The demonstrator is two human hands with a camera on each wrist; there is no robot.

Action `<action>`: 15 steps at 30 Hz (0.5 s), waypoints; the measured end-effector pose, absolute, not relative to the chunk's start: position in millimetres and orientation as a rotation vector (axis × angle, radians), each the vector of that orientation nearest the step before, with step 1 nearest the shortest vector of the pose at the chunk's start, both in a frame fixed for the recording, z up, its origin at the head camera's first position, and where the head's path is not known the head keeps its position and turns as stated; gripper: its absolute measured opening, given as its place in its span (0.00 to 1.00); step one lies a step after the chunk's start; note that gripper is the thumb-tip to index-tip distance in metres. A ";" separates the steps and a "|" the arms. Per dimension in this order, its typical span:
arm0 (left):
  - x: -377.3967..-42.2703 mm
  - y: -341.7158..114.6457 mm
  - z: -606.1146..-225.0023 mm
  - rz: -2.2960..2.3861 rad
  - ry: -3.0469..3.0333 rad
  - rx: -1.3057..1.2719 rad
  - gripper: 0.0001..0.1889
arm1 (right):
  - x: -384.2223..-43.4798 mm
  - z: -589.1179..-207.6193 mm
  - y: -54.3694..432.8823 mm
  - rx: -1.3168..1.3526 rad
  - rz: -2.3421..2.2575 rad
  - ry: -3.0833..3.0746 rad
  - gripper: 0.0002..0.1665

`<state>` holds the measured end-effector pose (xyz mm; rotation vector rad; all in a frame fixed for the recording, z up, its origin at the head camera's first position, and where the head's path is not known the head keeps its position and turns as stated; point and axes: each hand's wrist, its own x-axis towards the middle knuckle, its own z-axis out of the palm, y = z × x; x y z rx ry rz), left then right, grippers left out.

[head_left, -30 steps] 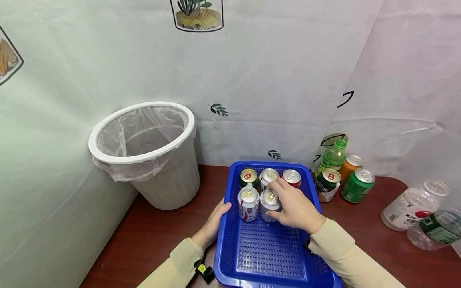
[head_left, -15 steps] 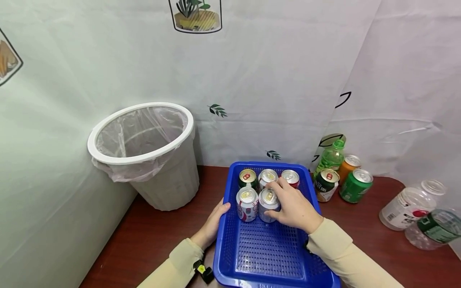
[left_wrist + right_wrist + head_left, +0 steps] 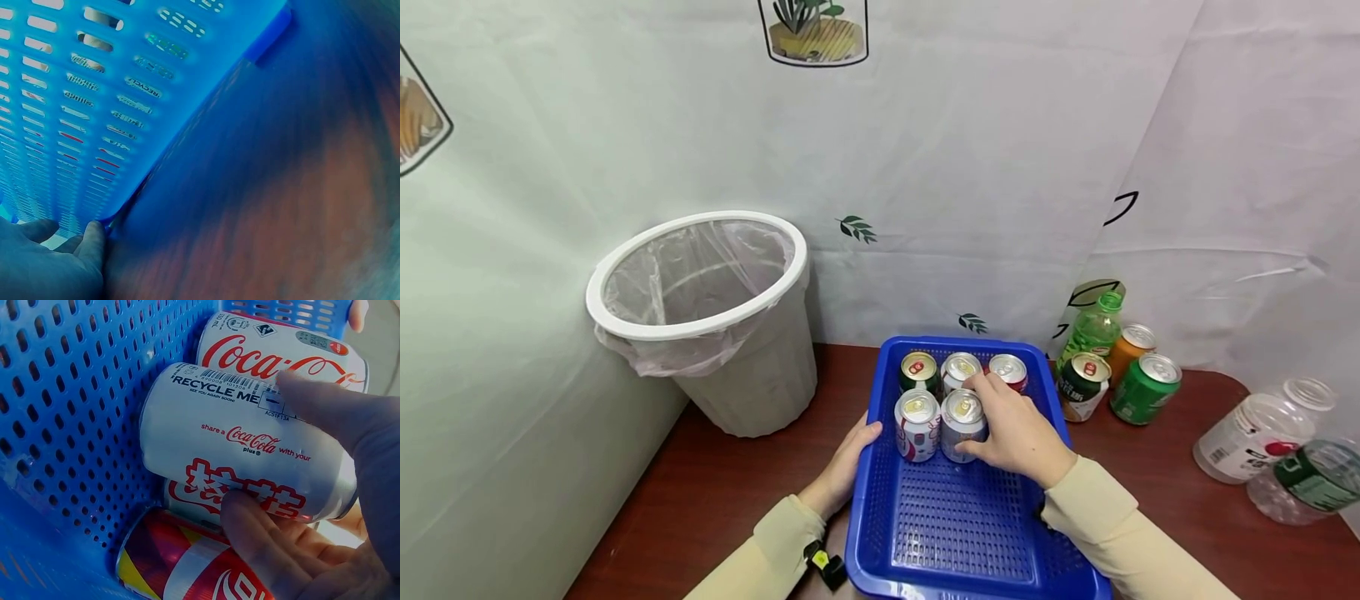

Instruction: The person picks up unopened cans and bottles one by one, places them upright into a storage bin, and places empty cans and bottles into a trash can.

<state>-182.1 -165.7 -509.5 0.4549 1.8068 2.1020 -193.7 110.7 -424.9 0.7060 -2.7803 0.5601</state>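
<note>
In the head view a blue plastic basket (image 3: 966, 521) holds several drink cans standing upright in two rows. My right hand (image 3: 1018, 433) grips the front-row white Coca-Cola can (image 3: 962, 427), thumb on one side and fingers on the other; the right wrist view shows this can (image 3: 250, 437) up close. Beside it on the left stands another white Coca-Cola can (image 3: 917, 427). Behind are a dark green can (image 3: 919, 372), a white can (image 3: 961, 369) and a red can (image 3: 1009, 371). My left hand (image 3: 842, 467) holds the basket's left side, thumb at the rim and fingers against the outer wall.
A lined white bin (image 3: 748, 375) stands left of the basket. To the right are a green bottle (image 3: 1090, 329), an orange can (image 3: 1127, 350), a green can (image 3: 1145, 392) and a black-and-white can (image 3: 1082, 387). Farther right lie a clear jar (image 3: 1247, 437) and a clear bottle (image 3: 1307, 479).
The camera view shifts slightly. Both hands keep their places, the right on the can and the left at the basket's side; the cans stay put.
</note>
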 end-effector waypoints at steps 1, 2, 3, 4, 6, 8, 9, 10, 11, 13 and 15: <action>-182.1 -165.4 -509.6 2.102 1.808 0.454 0.35 | -193.8 -425.2 111.0 0.711 0.553 -2.782 0.49; -182.3 -165.3 -509.5 2.099 1.811 0.457 0.35 | -193.9 -425.4 111.1 0.715 0.548 -2.782 0.49; -182.3 -165.1 -509.5 2.101 1.808 0.456 0.34 | -193.9 -425.4 111.1 0.718 0.547 -2.779 0.49; -182.4 -165.0 -509.4 2.103 1.805 0.454 0.34 | -194.0 -425.5 111.0 0.722 0.551 -2.773 0.49; -182.4 -164.9 -509.3 2.109 1.801 0.448 0.34 | -194.1 -425.5 110.2 0.722 0.563 -2.767 0.49; -182.3 -164.7 -509.0 2.116 1.798 0.443 0.33 | -193.9 -425.1 109.5 0.716 0.573 -2.765 0.48; -182.2 -164.5 -508.9 2.120 1.796 0.439 0.33 | -193.9 -425.0 109.3 0.712 0.577 -2.765 0.48; -182.2 -164.3 -508.9 2.119 1.798 0.439 0.33 | -193.9 -425.1 109.1 0.709 0.578 -2.767 0.48; -182.2 -164.3 -508.9 2.118 1.799 0.444 0.33 | -193.8 -425.0 109.0 0.702 0.575 -2.773 0.48; -182.5 -164.3 -509.2 2.114 1.799 0.449 0.33 | -194.1 -425.3 109.1 0.694 0.565 -2.782 0.47; -182.9 -164.7 -509.6 2.111 1.798 0.455 0.34 | -194.4 -425.2 109.0 0.693 0.556 -2.789 0.47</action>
